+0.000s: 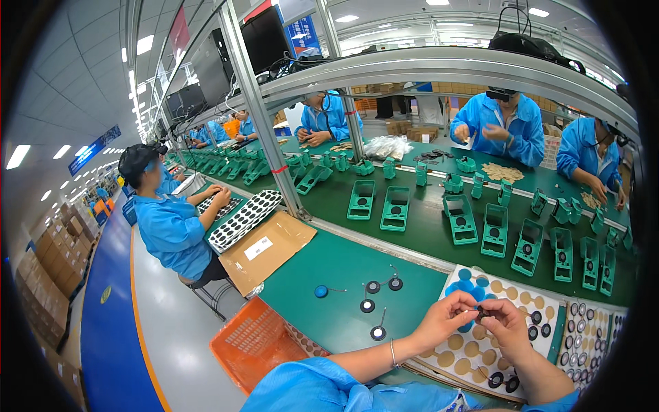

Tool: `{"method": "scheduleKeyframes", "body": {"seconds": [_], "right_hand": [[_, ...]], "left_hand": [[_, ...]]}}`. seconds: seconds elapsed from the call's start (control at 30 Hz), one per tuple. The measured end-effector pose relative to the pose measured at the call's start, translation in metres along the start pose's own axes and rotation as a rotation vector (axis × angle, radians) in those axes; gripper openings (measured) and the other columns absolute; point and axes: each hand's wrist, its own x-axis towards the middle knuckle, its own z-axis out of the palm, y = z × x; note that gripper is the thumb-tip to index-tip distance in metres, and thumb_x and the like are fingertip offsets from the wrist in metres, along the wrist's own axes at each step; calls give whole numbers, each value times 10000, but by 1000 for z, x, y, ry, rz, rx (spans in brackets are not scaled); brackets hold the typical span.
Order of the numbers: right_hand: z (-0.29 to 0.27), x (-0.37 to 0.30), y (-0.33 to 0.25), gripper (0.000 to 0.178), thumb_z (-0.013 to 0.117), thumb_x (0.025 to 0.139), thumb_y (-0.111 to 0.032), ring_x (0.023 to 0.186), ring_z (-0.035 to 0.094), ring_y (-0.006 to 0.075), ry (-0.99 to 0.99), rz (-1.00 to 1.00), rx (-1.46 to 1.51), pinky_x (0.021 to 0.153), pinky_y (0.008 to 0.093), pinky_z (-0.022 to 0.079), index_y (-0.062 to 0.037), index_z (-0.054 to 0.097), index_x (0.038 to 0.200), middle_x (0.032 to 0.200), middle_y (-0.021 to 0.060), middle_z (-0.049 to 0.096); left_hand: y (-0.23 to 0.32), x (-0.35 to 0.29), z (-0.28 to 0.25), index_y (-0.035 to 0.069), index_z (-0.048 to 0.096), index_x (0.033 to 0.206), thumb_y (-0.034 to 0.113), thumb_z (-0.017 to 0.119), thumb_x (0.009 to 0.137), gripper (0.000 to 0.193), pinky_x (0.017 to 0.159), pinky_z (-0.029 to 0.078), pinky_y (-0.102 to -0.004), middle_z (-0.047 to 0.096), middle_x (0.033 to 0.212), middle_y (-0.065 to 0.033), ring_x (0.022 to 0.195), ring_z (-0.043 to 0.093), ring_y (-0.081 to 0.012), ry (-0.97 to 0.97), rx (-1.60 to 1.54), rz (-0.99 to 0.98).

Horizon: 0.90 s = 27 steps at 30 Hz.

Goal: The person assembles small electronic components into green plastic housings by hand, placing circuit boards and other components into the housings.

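My left hand (447, 320) and my right hand (509, 331) meet over a white sheet (439, 357) of tan round stickers. Both are closed in a pinch at a small black round part (482, 312), mostly hidden by my fingers. Blue round film pieces (465, 285) lie on the sheet just beyond my fingertips. Several black discs (533, 333) rest on the sheet beside my right hand. On the green bench to the left are black discs with short wire leads (368, 305) and one blue-faced disc (320, 291).
An orange basket (250, 336) stands at the bench's left edge, near a flat cardboard piece (268, 250). Trays of ring-shaped parts (582, 340) lie at right. Beyond a metal rail, green housings (494, 230) line the conveyor (425, 240). Co-workers in blue (168, 226) work around it.
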Motion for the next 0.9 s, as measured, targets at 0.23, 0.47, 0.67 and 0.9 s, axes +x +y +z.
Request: {"method": "scheduleKeyframes", "body": {"seconds": [0.23,0.47,0.67,0.9], "right_hand": [[13,1,-4,400,683,677,28,854,505,218,144,-518,-858,721,296,452,-33,562,1054,1048,111,572],[10,2,-10,405,696,671,-1,951,519,302,102,-567,-1062,792,374,444,-35,573,1055,1046,128,575],[2,16,-4,321,653,785,-73,892,595,181,-44,-138,-568,787,303,471,-43,572,1095,995,109,611],[-30,23,-2,346,592,850,-48,962,572,142,12,7,-175,818,282,476,-5,496,1179,1065,86,593]], "left_hand": [[4,-2,-11,0,594,967,140,559,896,161,695,435,-200,605,854,-25,739,517,-72,-17,-4,-189],[4,-1,-11,-4,604,923,127,555,897,143,686,431,-196,608,834,-27,751,522,-67,1,1,-194],[13,-3,-22,13,609,902,182,595,857,175,700,429,-225,606,804,-27,774,530,-83,36,24,-267],[2,7,-27,9,614,867,92,614,829,91,702,424,-198,601,772,-28,736,549,-88,43,203,-298]]}}
